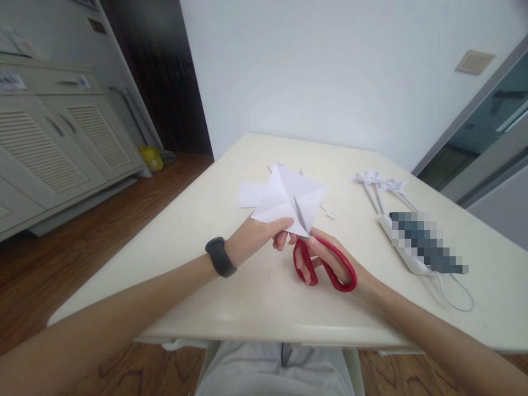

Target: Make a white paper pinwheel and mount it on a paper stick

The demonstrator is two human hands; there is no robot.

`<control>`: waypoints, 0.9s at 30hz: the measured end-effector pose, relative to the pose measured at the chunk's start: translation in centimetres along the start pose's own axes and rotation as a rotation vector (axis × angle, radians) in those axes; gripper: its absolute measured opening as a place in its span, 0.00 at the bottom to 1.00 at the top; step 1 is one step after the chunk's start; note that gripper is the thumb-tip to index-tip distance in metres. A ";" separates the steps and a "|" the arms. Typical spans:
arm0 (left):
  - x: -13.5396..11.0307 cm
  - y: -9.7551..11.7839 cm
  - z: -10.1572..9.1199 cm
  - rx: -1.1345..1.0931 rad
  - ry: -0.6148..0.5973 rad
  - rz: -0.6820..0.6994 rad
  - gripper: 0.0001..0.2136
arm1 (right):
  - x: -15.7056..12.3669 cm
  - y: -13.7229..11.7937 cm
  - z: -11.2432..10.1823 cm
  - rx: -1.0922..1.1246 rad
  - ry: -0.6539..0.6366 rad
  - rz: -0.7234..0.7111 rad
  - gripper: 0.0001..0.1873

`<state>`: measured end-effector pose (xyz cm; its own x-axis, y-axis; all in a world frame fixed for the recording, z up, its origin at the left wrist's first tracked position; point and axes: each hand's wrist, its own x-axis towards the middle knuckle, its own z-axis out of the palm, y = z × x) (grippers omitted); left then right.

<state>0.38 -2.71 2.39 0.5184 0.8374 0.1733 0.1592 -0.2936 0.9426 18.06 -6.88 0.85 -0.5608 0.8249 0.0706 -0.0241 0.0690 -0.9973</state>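
Note:
My left hand (259, 235) pinches the lower edge of a folded white paper (284, 198) and holds it up over the cream table (256, 297). A black band is on that wrist. My right hand (328, 258) grips red-handled scissors (325, 267), fingers through the loops. The blades point up under the paper's lower right fold and are hidden behind it.
Several white paper pinwheels on sticks (381, 184) lie at the right of the table, beside a blurred-out object (427, 242) on a white thing with a cord. Small paper scraps (328, 212) lie behind the paper. A white cabinet (53, 148) stands at the left on the wooden floor.

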 end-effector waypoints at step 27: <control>0.0 -0.2 0.0 -0.009 -0.012 -0.050 0.19 | 0.1 0.6 -0.1 -0.003 0.012 -0.001 0.12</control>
<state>0.33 -2.59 2.24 0.5200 0.8453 0.1225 0.1777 -0.2473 0.9525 18.10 -6.70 0.26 -0.5508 0.8315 0.0723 -0.0221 0.0721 -0.9972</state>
